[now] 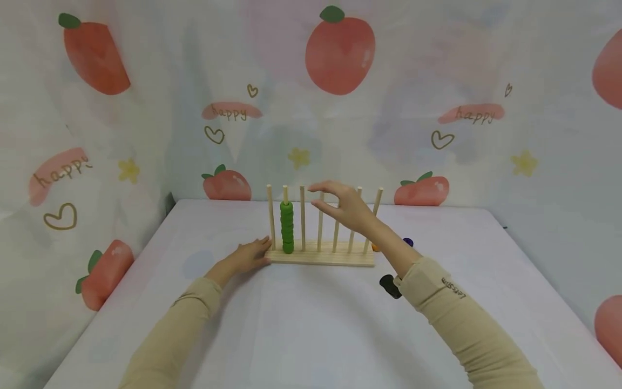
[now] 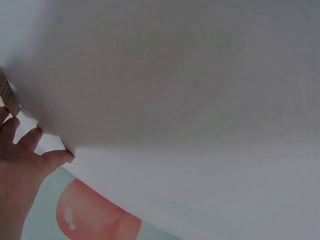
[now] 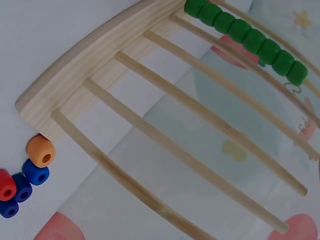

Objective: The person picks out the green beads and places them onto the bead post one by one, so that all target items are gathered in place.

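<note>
A wooden rack (image 1: 320, 260) with several upright pegs stands on the table. Green beads (image 1: 287, 227) are stacked on its second peg from the left; the right wrist view shows these same beads (image 3: 254, 41) close up. The left hand (image 1: 249, 255) rests at the rack's left end, fingers extended and touching the base. In the left wrist view, fingertips of that hand (image 2: 30, 155) meet the base's corner (image 2: 9, 95). Raised over the middle pegs, the right hand (image 1: 347, 205) has thumb and index finger parted, with nothing visible between them. No part of it shows in the right wrist view.
Beyond the rack's right end lie loose beads: an orange bead (image 3: 41, 151), a red bead (image 3: 6, 186) and several blue ones (image 3: 36, 172). A dark object (image 1: 390, 286) sits beside the right cuff. A fruit-patterned cloth (image 1: 340, 135) hangs behind the table.
</note>
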Demonstrator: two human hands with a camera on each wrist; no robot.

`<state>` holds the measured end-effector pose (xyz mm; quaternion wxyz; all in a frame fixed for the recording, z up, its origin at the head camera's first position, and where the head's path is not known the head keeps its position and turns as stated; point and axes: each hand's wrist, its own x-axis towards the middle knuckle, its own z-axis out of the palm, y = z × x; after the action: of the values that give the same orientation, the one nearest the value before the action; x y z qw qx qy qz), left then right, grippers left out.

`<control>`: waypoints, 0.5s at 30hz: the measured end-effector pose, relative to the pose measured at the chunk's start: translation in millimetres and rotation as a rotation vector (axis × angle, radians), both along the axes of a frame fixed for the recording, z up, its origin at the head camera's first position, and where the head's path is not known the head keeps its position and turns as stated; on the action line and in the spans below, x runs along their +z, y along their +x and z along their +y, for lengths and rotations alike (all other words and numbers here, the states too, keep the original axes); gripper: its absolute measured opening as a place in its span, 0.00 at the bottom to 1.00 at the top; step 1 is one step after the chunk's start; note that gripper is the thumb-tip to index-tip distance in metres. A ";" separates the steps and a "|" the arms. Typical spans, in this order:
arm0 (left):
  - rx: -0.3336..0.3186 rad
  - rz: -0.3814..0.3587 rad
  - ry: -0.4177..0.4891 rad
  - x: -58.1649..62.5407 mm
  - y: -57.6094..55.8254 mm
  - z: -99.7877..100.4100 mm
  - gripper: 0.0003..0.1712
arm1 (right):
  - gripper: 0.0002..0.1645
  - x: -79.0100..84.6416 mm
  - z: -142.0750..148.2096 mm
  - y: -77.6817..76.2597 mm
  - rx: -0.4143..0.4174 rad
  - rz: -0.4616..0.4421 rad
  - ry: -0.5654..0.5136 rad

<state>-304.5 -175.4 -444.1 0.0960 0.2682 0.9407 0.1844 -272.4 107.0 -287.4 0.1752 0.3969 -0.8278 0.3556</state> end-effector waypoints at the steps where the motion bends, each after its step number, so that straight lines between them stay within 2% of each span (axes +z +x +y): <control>1: -0.007 0.009 0.001 -0.2 0.3 -1.3 0.35 | 0.18 -1.0 1.2 1.1 0.003 0.007 -0.003; 8: -0.065 0.014 0.045 2.4 5.9 -6.2 0.33 | 0.20 -11.0 19.0 17.0 -0.034 0.013 -0.005; 11: -0.067 0.064 0.017 5.9 10.3 -8.0 0.30 | 0.21 -16.1 28.7 24.1 -0.043 0.034 -0.007; 15: -0.042 0.190 -0.007 14.4 15.2 -9.1 0.22 | 0.22 -24.9 42.8 29.3 -0.055 0.111 -0.001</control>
<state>-289.4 -184.5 -429.8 0.0113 0.3036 0.9404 0.1528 -243.0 149.9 -312.3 0.2309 0.3930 -0.8273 0.3284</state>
